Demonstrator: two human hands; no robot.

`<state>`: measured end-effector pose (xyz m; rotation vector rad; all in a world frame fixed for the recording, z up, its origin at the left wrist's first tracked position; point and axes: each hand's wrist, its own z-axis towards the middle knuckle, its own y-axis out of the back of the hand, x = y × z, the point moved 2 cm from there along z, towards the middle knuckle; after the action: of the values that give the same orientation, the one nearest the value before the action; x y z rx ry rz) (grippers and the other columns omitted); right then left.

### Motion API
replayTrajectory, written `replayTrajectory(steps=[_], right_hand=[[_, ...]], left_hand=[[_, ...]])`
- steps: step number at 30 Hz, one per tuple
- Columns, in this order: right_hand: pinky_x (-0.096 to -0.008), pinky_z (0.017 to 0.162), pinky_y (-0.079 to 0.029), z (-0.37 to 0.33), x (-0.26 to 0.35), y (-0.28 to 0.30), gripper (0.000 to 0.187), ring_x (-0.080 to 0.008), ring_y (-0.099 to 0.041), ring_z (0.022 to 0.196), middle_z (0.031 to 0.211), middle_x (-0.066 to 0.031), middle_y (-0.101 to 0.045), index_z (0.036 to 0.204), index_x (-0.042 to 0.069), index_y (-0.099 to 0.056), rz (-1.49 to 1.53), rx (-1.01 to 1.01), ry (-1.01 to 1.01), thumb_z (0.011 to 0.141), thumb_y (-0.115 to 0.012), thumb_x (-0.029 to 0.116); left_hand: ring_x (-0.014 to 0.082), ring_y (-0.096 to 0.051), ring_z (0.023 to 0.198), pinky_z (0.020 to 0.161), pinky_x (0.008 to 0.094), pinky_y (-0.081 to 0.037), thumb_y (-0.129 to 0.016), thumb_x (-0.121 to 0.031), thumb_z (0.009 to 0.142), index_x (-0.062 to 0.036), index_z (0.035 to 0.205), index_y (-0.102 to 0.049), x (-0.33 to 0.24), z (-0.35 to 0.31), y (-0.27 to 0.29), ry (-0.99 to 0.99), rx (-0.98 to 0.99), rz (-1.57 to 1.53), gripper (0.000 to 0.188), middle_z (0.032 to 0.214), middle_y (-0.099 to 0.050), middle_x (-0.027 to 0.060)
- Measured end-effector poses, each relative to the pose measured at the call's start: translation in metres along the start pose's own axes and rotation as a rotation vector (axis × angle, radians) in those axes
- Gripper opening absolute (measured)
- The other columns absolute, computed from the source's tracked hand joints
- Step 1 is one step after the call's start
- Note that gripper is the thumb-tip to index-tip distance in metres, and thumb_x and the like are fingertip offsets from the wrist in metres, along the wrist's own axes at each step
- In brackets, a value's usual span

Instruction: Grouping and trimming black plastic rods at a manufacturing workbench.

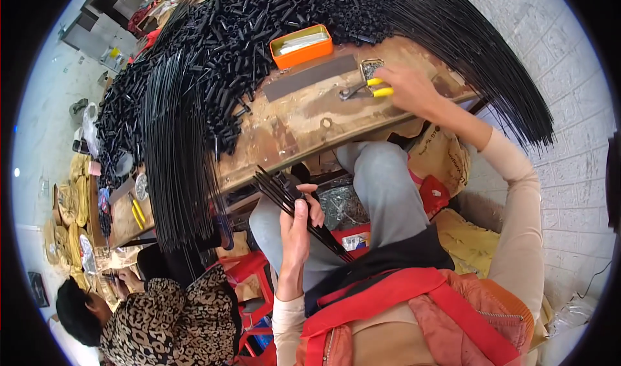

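Observation:
My left hand [299, 227] is closed round a bundle of thin black cables [274, 190] above my lap, below the table's front edge. The bundle slants from upper left to lower right, and a thicker black piece shows at the fingers. Over the table, my right hand [411, 89] grips a pair of pliers with yellow handles [381, 92]. Their metal jaws point left. Just behind the pliers sits a small square container [371, 68] of tiny metal pieces; the right hand partly covers that area. A flat grey strip [310, 78] lies left of it.
A large heap of black tubular parts [226, 62] covers the back and left of the wooden table [291, 130]. Long black cables [171, 152] hang over its left side, more [482, 49] at right. An orange tin [301, 47] stands behind. A co-worker [168, 314] sits at left.

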<state>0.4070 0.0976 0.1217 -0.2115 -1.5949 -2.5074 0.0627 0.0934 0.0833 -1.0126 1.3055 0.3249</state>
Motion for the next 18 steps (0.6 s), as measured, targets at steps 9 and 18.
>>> replayTrajectory(steps=[9, 18], right_hand=[[-0.0432, 0.067, -0.048, 0.034, -0.033, -0.024, 0.024, -0.0320, -0.063, 0.081, 0.084, -0.0117, -0.063, 0.096, 0.007, -0.065, -0.124, 0.029, 0.083, 0.072, -0.061, 0.003], [-0.0408, 0.069, -0.050, 0.051, -0.052, -0.012, 0.026, -0.0341, -0.066, 0.077, 0.082, -0.0191, -0.068, 0.099, 0.003, -0.069, 0.228, 0.137, -0.238, 0.080, -0.069, 0.021]], left_hand=[[0.0087, -0.039, 0.059, 0.055, 0.0241, -0.033, -0.052, -0.032, 0.099, 0.0035, 0.117, -0.049, -0.047, 0.005, -0.024, -0.150, -0.031, 0.169, 0.040, 0.070, -0.043, 0.0013], [0.0099, -0.040, 0.062, 0.057, 0.0261, -0.036, -0.051, -0.028, 0.101, 0.0028, 0.115, -0.050, -0.026, -0.043, -0.039, -0.114, -0.041, 0.120, 0.034, 0.071, -0.043, 0.0011]])
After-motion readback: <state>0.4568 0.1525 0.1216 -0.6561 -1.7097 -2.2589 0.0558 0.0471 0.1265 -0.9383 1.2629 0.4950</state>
